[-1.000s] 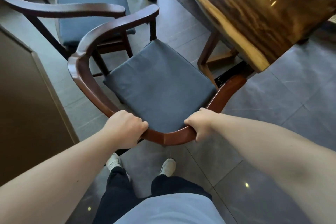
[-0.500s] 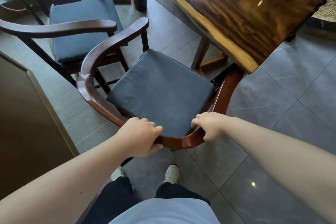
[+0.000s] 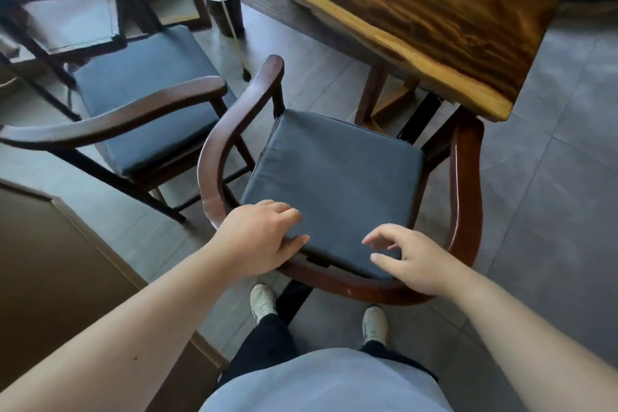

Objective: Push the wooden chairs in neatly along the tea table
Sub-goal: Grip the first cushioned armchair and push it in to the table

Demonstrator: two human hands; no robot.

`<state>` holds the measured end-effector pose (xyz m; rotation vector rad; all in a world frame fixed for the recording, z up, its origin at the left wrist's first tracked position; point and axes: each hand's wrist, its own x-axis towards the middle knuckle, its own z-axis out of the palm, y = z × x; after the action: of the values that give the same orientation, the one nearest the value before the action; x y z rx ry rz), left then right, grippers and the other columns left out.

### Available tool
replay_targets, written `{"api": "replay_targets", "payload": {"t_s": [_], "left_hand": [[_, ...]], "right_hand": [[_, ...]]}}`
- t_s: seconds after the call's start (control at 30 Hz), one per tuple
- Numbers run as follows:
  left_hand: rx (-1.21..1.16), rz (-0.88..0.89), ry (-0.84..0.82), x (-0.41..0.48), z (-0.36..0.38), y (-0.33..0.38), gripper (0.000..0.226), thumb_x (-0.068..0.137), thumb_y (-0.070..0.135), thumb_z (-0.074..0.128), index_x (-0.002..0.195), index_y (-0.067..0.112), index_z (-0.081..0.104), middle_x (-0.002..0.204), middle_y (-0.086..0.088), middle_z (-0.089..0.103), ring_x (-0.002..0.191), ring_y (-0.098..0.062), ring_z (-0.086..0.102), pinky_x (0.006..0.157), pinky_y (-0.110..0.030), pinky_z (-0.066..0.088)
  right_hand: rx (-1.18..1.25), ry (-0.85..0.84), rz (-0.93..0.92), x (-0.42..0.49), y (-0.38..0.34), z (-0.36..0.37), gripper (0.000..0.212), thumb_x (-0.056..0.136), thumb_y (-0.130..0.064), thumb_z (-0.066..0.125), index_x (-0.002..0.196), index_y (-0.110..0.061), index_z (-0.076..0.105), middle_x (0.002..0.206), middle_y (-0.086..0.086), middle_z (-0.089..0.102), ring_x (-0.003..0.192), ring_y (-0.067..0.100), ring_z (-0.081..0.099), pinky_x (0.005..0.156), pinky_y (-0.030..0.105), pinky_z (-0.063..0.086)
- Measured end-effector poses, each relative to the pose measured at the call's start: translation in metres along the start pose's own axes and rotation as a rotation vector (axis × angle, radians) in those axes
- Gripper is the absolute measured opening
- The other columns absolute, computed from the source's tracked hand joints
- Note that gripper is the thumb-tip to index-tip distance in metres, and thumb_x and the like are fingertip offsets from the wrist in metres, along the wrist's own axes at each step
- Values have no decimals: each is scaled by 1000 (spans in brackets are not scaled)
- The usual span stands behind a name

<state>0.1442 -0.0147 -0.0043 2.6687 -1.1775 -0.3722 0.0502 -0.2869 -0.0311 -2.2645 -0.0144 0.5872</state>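
A wooden armchair (image 3: 465, 197) with a curved back rail and a dark blue-grey cushion (image 3: 334, 184) stands right in front of me. The tip of its right arm sits under the corner of the glossy dark tea table (image 3: 434, 27). My left hand (image 3: 264, 237) lies flat on the cushion's near left corner, fingers apart, over the back rail. Just above the cushion's near right edge is my right hand (image 3: 411, 261), fingers spread and holding nothing. A second chair (image 3: 143, 84) of the same kind stands to the left, angled away from the table.
A black cylindrical bin (image 3: 222, 3) with a thin hose running down to the floor stands by the table's far side. A brown cabinet (image 3: 50, 261) flanks me on the left. Grey floor tiles (image 3: 551, 211) spread to the right. My feet are behind the chair.
Both hands have let go of the back rail and moved forward over the cushion. The chair sits closer to the table, its right arm now under the table corner.
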Motion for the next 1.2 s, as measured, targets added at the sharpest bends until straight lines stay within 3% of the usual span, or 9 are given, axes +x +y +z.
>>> {"api": "replay_targets", "payload": {"t_s": [0.17,0.3,0.37,0.43,0.5,0.57,0.7,0.9,1.2], "left_hand": [[4,179,-110,-2,-13,-55,60,87,68,33,113,21,59,101,3,66,97,-21,60,73,-39,53],[14,277,-298,-6,-11,-82,80,72,88,34,112,22,58,104,5,65,99,-19,57,85,-38,49],[27,320,-371,-9,-3,-89,79,71,86,41,116,23,55,109,4,64,103,-19,56,90,-37,48],[57,350,-429,-11,8,-93,63,78,69,53,122,23,50,118,2,62,109,-21,54,96,-38,44],[61,354,-444,-11,16,-94,47,86,47,58,125,24,48,123,1,61,114,-22,53,101,-39,41],[74,344,-435,-7,19,-96,35,90,33,53,125,26,49,120,4,63,112,-20,56,98,-38,44],[200,416,-501,3,18,-101,27,90,24,47,117,25,49,105,6,65,96,-21,61,82,-39,51],[244,359,-557,22,-1,-127,29,86,23,52,115,29,51,103,7,66,97,-18,61,85,-40,51],[244,228,-422,68,-38,-193,28,83,19,57,106,32,62,102,6,68,101,-20,60,87,-36,49]], "right_hand": [[-7,-34,67,15,-39,33,21,89,-43,63,109,-35,62,107,-18,61,101,-6,54,86,17,41],[-4,-185,187,21,-50,48,43,80,-71,49,112,-44,56,112,-23,58,104,-4,53,88,23,45],[-11,-265,212,26,-54,51,51,75,-78,47,113,-45,55,111,-23,58,102,-3,54,88,25,46],[-58,-316,177,32,-59,51,60,70,-82,50,117,-44,52,113,-23,57,101,-1,54,87,26,46],[-144,-331,110,35,-65,52,65,70,-75,56,125,-42,47,118,-19,57,102,3,55,86,26,46],[-290,-332,25,33,-69,61,66,75,-56,60,134,-34,40,128,-10,56,110,14,55,91,33,47],[-410,-270,34,29,-75,79,46,82,-13,50,127,-20,44,124,4,60,105,31,59,86,43,49],[-437,-112,27,49,-94,82,41,80,-10,52,120,-15,47,117,10,65,98,37,62,80,43,49],[-373,5,104,127,-131,77,29,86,-14,53,115,-14,47,107,13,66,96,38,61,69,40,46]]}}
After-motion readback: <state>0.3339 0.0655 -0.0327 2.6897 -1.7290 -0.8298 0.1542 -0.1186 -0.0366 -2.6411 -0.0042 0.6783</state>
